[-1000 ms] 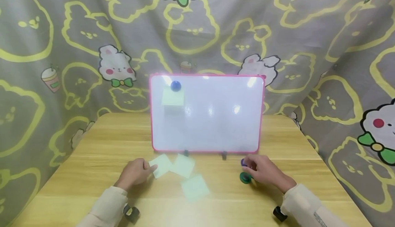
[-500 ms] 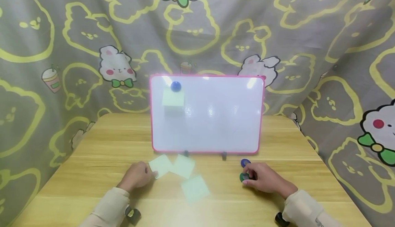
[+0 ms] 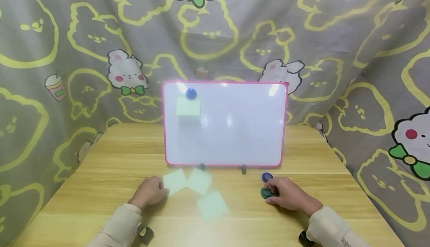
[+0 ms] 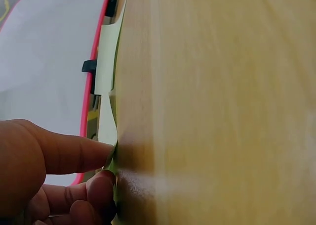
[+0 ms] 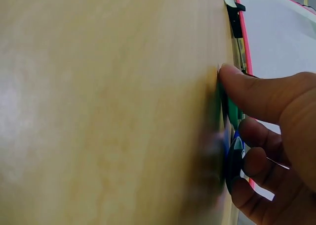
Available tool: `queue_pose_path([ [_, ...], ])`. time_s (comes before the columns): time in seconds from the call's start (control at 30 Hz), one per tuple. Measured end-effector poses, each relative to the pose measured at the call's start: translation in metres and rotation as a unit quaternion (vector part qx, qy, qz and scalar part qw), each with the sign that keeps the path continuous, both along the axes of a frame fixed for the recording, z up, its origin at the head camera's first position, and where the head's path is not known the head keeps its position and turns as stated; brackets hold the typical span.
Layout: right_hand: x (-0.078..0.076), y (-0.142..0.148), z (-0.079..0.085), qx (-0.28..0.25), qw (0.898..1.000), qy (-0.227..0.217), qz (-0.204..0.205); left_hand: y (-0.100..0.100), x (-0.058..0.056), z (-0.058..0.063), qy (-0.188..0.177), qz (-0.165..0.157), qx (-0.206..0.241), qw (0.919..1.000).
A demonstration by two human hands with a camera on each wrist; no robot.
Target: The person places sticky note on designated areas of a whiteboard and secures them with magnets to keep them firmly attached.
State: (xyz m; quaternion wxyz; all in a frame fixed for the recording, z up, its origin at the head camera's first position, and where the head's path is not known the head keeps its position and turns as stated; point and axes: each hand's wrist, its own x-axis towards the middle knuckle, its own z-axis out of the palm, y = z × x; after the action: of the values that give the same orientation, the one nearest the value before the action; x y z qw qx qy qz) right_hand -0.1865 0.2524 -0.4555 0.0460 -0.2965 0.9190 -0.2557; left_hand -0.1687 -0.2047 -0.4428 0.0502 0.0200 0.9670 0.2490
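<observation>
My left hand [image 3: 150, 192] pinches the left corner of a pale green sticky note [image 3: 175, 181] lying on the table. In the left wrist view, the thumb and index finger meet at the edge of this note [image 4: 107, 126]. Beside it lie a second note [image 3: 199, 181] and, nearer me, a third [image 3: 212, 205]. My right hand [image 3: 289, 194] has its thumb and index finger around a green round magnet [image 3: 266, 193]; the right wrist view shows the same green magnet [image 5: 232, 109] between them. Just behind sits a blue magnet [image 3: 267, 177].
A pink-framed whiteboard [image 3: 231, 135] stands upright on black feet [image 3: 244, 169] behind the notes. A blue magnet [image 3: 191, 94] holds another pale note [image 3: 188, 106] at its upper left. The wooden table [image 3: 111, 157] backs onto a patterned curtain [image 3: 141, 34].
My right hand has shifted from the blue magnet to the green one, uncovering the blue. The left note has turned slightly under my left fingers.
</observation>
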Motion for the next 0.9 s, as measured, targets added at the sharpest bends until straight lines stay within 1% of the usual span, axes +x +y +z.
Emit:
queue_pose_path([
  [0.23, 0.0012, -0.0007, 0.0008, 0.008, 1.000, 0.020, 0.000, -0.0015, 0.0004, 0.0028, -0.013, 0.006, 0.002, 0.9999],
  [0.4, 0.0025, 0.0001, 0.0017, 0.011, 1.000, 0.027, 0.003, -0.0026, -0.0002, 0.0045, -0.016, 0.001, 0.008, 0.9998],
  [0.53, 0.0033, 0.0005, 0.0030, 0.007, 0.999, 0.034, 0.004, -0.0041, -0.0015, 0.0050, -0.005, -0.005, 0.004, 1.0000],
  [0.7, 0.0027, 0.0001, 0.0033, -0.005, 0.998, 0.064, -0.001, -0.0068, -0.0034, 0.0068, 0.022, -0.010, 0.005, 0.9997],
  [0.8, 0.0010, 0.0003, 0.0035, -0.010, 0.997, 0.071, -0.007, -0.0085, -0.0049, 0.0074, 0.037, -0.013, 0.010, 0.9992],
  [0.9, -0.0010, 0.0008, 0.0034, -0.009, 0.997, 0.073, -0.014, -0.0098, -0.0060, 0.0084, 0.039, -0.016, 0.024, 0.9988],
])
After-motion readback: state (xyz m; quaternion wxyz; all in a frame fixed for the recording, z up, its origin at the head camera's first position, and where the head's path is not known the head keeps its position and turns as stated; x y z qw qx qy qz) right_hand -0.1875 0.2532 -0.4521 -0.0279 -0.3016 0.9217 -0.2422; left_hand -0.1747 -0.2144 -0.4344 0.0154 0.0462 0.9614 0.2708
